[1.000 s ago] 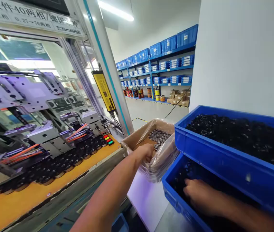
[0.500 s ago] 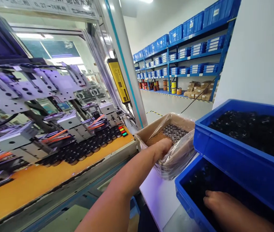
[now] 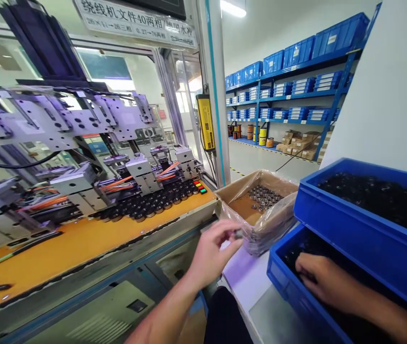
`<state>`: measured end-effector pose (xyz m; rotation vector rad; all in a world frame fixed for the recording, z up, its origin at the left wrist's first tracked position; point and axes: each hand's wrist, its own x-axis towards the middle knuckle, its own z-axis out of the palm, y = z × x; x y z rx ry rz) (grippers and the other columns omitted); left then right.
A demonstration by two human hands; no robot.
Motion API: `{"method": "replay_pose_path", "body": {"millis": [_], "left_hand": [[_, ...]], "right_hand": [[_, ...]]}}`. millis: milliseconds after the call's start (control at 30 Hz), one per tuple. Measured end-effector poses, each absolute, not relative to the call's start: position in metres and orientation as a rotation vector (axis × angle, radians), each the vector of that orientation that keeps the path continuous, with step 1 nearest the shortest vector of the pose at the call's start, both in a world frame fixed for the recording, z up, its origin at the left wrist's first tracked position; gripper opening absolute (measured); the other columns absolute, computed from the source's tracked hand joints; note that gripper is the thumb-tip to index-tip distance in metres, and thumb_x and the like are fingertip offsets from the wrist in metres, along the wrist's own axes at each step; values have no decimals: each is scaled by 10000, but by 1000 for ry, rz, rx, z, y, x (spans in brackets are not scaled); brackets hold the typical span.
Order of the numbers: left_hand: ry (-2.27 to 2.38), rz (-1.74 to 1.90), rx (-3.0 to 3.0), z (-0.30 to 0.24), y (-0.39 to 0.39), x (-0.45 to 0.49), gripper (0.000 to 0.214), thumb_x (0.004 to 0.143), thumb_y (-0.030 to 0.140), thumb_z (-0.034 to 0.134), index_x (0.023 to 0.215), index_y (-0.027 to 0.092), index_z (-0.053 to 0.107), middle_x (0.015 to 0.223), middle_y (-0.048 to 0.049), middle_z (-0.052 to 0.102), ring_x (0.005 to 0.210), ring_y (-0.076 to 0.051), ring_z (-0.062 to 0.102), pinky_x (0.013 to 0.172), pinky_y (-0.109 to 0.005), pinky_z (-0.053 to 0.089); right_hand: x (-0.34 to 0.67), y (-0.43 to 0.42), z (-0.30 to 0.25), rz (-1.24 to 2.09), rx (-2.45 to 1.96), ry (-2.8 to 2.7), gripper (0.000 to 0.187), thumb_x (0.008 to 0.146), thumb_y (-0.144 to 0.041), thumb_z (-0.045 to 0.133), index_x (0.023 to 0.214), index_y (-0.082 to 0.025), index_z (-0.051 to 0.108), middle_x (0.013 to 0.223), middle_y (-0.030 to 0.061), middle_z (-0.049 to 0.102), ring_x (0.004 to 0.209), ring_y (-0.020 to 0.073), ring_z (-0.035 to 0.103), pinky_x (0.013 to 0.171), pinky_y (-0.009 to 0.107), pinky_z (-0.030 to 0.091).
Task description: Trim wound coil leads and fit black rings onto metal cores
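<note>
My left hand (image 3: 214,246) is in front of the cardboard box (image 3: 241,181), with a small grey metal part (image 3: 238,234) pinched between thumb and fingers. Many similar metal parts (image 3: 265,197) lie inside that plastic-lined box. My right hand (image 3: 316,274) reaches into the lower blue bin (image 3: 278,279), its fingers curled inward among dark parts. What those fingers grip, if anything, is hidden. Above it, an upper blue bin (image 3: 354,217) holds a heap of black parts (image 3: 379,193).
To the left stands a machine with metal fixtures (image 3: 140,174) over an orange worktop (image 3: 110,239). Rows of black round parts (image 3: 153,203) sit along it, near coloured buttons (image 3: 200,187). A white table (image 3: 241,272) carries the box. Blue shelving (image 3: 296,95) with bins stands behind.
My left hand has come out of the cardboard box, back towards me, with a small metal part. My right hand stays in the lower bin, fingers now more curled. The view has shifted left.
</note>
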<state>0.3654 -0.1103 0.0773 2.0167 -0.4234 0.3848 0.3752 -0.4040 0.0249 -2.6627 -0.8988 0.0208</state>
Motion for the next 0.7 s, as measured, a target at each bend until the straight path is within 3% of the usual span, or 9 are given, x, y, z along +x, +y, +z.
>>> {"method": "replay_pose_path", "body": {"millis": [200,367,500,600,700], "left_hand": [[-199,357,1609,53,-78,272,196,745,241,765,929,173,754,996,-85,691,684,-133,681,646,-234,581],[-221,348,1560,48,-70,244,188,737,186,778,922,222,780,1124,-105,708,849,-182,719,737,-252,603],[-265,358,1529,45,-70,229,181,727,139,782,869,250,788,1003,-74,763,904,-185,736,761,-211,592],[-238,365,1544,41,-75,222,318,679,100,809,953,259,788,991,-72,782,910,-189,746,783,-209,593],[-257,364,1532,40,-83,219,290,668,106,815,919,250,798,972,-78,792,909,-198,748,785,-214,597]], "right_hand": [[360,-384,60,-480,-2379,-904,126,881,-158,460,785,-175,540,731,33,576,661,139,530,648,268,443],[320,-327,85,-598,-2123,-1118,27,856,-159,538,855,-181,552,781,26,605,733,128,572,690,245,477],[284,-285,89,-665,-1817,-1245,119,841,-92,555,935,-165,554,798,39,629,726,118,592,669,220,504],[270,-277,84,-603,-1766,-1270,143,840,-74,547,955,-156,568,816,53,628,739,122,599,666,222,520],[267,-281,81,-567,-1761,-1279,147,850,-71,559,971,-147,596,867,71,622,770,123,603,678,224,530]]}}
